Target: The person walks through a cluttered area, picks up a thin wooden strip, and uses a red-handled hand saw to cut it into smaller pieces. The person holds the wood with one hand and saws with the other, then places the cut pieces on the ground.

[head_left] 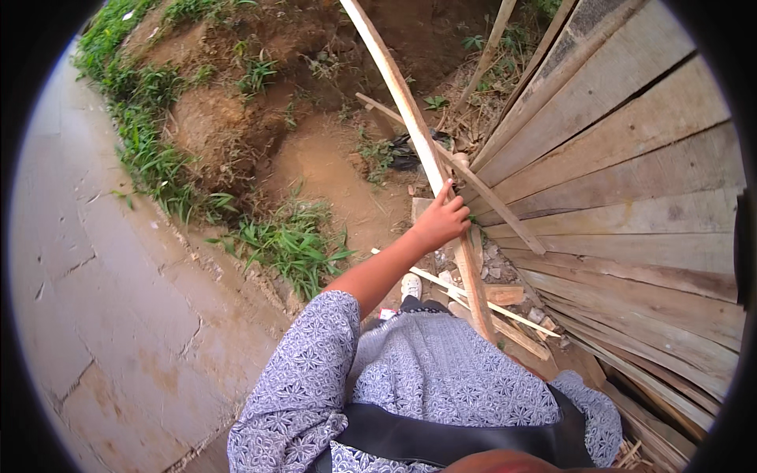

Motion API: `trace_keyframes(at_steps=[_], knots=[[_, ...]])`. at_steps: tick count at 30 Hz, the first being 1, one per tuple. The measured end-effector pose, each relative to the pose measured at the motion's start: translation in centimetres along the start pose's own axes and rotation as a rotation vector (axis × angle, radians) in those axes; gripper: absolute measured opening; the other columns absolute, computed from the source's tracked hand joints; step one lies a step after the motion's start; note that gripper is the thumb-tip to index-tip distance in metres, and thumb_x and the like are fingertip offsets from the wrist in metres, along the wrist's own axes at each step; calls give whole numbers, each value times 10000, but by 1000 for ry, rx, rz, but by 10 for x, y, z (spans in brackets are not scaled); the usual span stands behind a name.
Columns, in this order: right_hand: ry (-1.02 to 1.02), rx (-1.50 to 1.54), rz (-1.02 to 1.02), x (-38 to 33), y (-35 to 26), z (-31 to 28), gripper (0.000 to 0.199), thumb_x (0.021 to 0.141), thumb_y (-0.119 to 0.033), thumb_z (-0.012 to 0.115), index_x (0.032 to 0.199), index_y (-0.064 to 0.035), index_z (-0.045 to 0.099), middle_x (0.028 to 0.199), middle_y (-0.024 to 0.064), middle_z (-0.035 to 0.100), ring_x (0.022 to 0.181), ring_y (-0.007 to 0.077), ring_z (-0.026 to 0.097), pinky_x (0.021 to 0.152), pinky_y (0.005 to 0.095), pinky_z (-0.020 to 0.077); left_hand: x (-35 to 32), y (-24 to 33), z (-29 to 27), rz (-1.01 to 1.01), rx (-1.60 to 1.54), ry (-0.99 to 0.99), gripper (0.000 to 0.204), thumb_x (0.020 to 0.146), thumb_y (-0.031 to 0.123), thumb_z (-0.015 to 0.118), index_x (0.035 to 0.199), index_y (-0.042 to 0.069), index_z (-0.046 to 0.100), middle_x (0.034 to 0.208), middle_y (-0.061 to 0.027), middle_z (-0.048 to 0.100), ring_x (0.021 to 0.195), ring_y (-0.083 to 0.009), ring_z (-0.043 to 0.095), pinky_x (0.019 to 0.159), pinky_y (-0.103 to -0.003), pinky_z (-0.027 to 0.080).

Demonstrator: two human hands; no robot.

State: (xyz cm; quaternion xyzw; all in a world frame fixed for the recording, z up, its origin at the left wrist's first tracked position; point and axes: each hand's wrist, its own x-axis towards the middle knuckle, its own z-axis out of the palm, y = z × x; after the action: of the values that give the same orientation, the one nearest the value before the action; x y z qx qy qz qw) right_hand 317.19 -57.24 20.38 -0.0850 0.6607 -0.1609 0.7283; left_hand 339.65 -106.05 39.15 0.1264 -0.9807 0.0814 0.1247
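Note:
A long, pale wooden plank (pixel 398 91) stands tilted in front of me, running from the top of the view down to the ground near my feet. About midway along it, my left hand (pixel 441 222) is on the plank, index finger stretched along its face and the other fingers bent over its edge. Behind the hand, a thinner weathered stick (pixel 505 214) crosses the plank at a slant. My right hand does not show; only the right sleeve (pixel 590 411) appears at the lower right.
A weathered board wall (pixel 631 169) rises on the right. Thin wood strips (pixel 430 277), a short timber offcut (pixel 505 295) and stones lie by my white shoe (pixel 411 287). Concrete paving (pixel 110 299) spreads left, bordered by grass (pixel 292 246) and an earth bank (pixel 209 134).

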Motion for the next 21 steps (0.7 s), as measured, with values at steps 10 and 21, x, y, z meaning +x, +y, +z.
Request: trace_keyframes(at_steps=[10, 21], knots=[[28, -1, -160, 14, -142, 67, 388, 800, -21, 771, 1175, -46, 675, 1024, 79, 728, 903, 149, 659, 745, 309, 511, 91, -124, 63, -18, -26, -44, 194, 816, 204, 663, 978, 267, 749, 1204, 2, 539, 1264, -232, 446, 1002, -436, 390], [-45, 164, -210, 75, -300, 169, 408, 851, -55, 756, 1235, -54, 617, 1034, 53, 713, 894, 139, 643, 751, 299, 506, 154, -289, 170, 190, -70, 17, 170, 784, 199, 689, 929, 249, 762, 1081, 3, 539, 1207, -222, 478, 898, -339, 430]])
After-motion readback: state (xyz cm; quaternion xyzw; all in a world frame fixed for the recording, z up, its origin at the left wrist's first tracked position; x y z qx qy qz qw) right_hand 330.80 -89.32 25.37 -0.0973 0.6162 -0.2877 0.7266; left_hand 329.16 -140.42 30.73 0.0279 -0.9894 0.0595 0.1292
